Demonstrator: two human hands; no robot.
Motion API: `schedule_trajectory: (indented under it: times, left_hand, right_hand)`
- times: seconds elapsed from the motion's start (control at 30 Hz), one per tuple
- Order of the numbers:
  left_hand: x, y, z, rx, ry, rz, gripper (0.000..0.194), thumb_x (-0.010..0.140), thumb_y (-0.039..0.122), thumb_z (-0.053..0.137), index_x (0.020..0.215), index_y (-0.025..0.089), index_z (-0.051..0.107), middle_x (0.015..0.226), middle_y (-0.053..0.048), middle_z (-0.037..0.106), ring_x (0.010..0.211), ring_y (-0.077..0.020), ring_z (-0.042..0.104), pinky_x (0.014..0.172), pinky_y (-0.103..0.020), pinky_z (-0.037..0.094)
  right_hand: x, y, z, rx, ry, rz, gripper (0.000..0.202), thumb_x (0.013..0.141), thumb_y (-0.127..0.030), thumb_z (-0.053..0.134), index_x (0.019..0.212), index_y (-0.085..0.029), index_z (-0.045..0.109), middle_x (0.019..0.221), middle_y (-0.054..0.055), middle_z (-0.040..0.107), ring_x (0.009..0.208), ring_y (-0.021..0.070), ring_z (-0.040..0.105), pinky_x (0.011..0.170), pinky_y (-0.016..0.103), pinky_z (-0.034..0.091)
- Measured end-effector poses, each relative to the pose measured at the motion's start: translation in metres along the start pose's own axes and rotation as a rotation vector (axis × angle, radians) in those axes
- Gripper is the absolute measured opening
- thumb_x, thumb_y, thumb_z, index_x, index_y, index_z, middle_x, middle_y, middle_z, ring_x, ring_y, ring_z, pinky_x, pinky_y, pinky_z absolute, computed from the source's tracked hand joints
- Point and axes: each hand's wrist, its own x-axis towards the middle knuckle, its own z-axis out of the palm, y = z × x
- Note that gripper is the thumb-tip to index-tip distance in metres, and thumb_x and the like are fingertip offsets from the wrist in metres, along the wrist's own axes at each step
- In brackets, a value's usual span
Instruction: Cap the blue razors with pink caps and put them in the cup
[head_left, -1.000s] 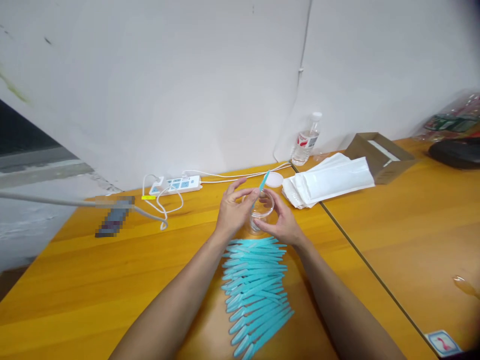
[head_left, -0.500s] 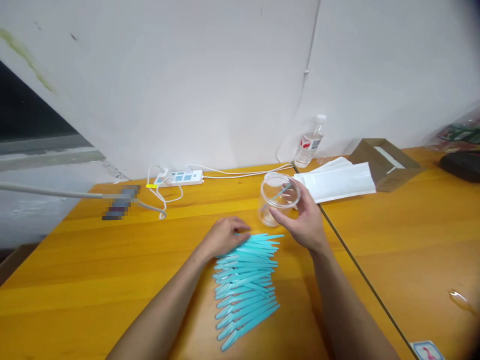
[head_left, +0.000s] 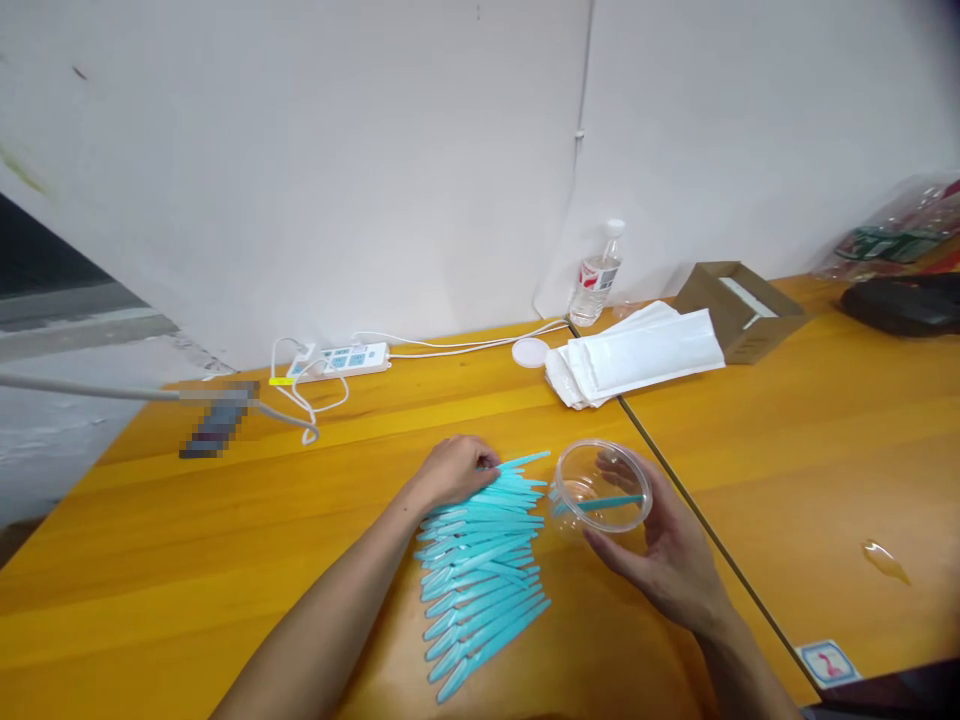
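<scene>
My left hand is closed at the far end of a row of teal eyebrow razors, its thumb and fingers curled around a razor whose thin end sticks out to the right. The razors lie side by side on the table, a few of them crossed. To the right of the row, my right hand grips a clear round plastic jar from its right side. The jar is tilted with its open mouth toward me, and a teal stick shows through it.
On the wooden table lie a round clear lid, white padded envelopes and a power strip with cables. A water bottle and an open cardboard box stand by the wall. A small puddle is at right.
My right hand has brought the jar nearer to me and right of the razors, uncovering the lid behind. My left hand stays at the row's far end. The view has shifted slightly.
</scene>
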Motion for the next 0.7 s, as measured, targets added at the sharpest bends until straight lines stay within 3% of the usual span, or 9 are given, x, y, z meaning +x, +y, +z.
schedule_trajectory:
  times: [0.1, 0.17, 0.27, 0.33, 0.43, 0.5, 0.6, 0.7]
  left_hand:
    - [-0.005, 0.002, -0.006, -0.063, 0.032, -0.005, 0.021, 0.085, 0.033, 0.059, 0.086, 0.021, 0.077, 0.085, -0.002, 0.075, 0.075, -0.0157, 0.064, 0.067, -0.023, 0.045]
    - [-0.013, 0.009, -0.017, -0.229, 0.119, -0.028, 0.022, 0.086, 0.036, 0.061, 0.088, 0.019, 0.076, 0.086, -0.004, 0.074, 0.075, -0.0161, 0.065, 0.067, -0.024, 0.047]
    - [-0.028, 0.038, -0.039, -0.596, 0.321, -0.060, 0.026, 0.085, 0.040, 0.068, 0.095, 0.017, 0.071, 0.083, -0.004, 0.073, 0.073, -0.0168, 0.067, 0.067, -0.026, 0.052]
    - [-0.034, 0.067, -0.048, -0.733, 0.414, 0.005, 0.025, 0.084, 0.039, 0.071, 0.098, 0.018, 0.068, 0.082, -0.004, 0.072, 0.073, -0.0174, 0.069, 0.069, -0.029, 0.055]
    - [-0.033, 0.105, -0.048, -0.590, 0.402, 0.220, 0.013, 0.084, 0.033, 0.071, 0.092, 0.023, 0.073, 0.102, -0.005, 0.073, 0.094, -0.0205, 0.069, 0.087, -0.036, 0.055]
    - [-0.028, 0.118, -0.041, -0.402, 0.343, 0.327, 0.006, 0.084, 0.029, 0.072, 0.088, 0.027, 0.076, 0.121, -0.005, 0.067, 0.113, -0.0235, 0.062, 0.100, -0.041, 0.049]
    - [-0.024, 0.118, -0.035, -0.219, 0.273, 0.369, 0.011, 0.084, 0.027, 0.071, 0.093, 0.032, 0.077, 0.132, -0.004, 0.060, 0.127, -0.0268, 0.053, 0.109, -0.049, 0.040]
    - [-0.019, 0.101, -0.043, -0.242, 0.208, 0.348, 0.017, 0.088, 0.033, 0.067, 0.102, 0.033, 0.076, 0.133, -0.004, 0.061, 0.123, -0.0262, 0.056, 0.107, -0.047, 0.041]
  right_hand:
    - [-0.001, 0.006, 0.003, 0.045, 0.006, -0.014, 0.074, 0.076, -0.035, 0.076, 0.142, -0.032, 0.042, 0.141, 0.010, 0.053, 0.127, 0.0321, 0.055, 0.110, 0.052, 0.044]
    - [-0.002, 0.009, 0.007, 0.071, 0.012, -0.023, 0.074, 0.077, -0.034, 0.076, 0.143, -0.031, 0.041, 0.142, 0.010, 0.052, 0.128, 0.0318, 0.054, 0.111, 0.052, 0.043]
    - [-0.002, 0.012, 0.012, 0.090, 0.016, -0.029, 0.074, 0.077, -0.034, 0.075, 0.143, -0.030, 0.041, 0.143, 0.011, 0.051, 0.129, 0.0317, 0.052, 0.112, 0.052, 0.042]
    - [-0.001, 0.013, 0.015, 0.099, 0.017, -0.037, 0.074, 0.078, -0.034, 0.076, 0.143, -0.029, 0.041, 0.142, 0.012, 0.051, 0.129, 0.0316, 0.052, 0.112, 0.053, 0.042]
    - [0.001, 0.014, 0.018, 0.117, 0.018, -0.054, 0.075, 0.078, -0.034, 0.075, 0.144, -0.029, 0.040, 0.142, 0.012, 0.050, 0.130, 0.0319, 0.050, 0.112, 0.054, 0.041]
    - [0.002, 0.015, 0.018, 0.125, 0.017, -0.065, 0.075, 0.078, -0.034, 0.075, 0.144, -0.029, 0.039, 0.142, 0.011, 0.051, 0.131, 0.0321, 0.049, 0.112, 0.055, 0.040]
    - [0.002, 0.015, 0.018, 0.128, 0.005, -0.071, 0.075, 0.078, -0.034, 0.075, 0.144, -0.029, 0.039, 0.142, 0.011, 0.051, 0.133, 0.0323, 0.048, 0.113, 0.055, 0.039]
    - [0.001, 0.017, 0.017, 0.112, 0.011, -0.067, 0.077, 0.077, -0.034, 0.076, 0.144, -0.029, 0.039, 0.141, 0.011, 0.052, 0.132, 0.0321, 0.049, 0.113, 0.055, 0.039]
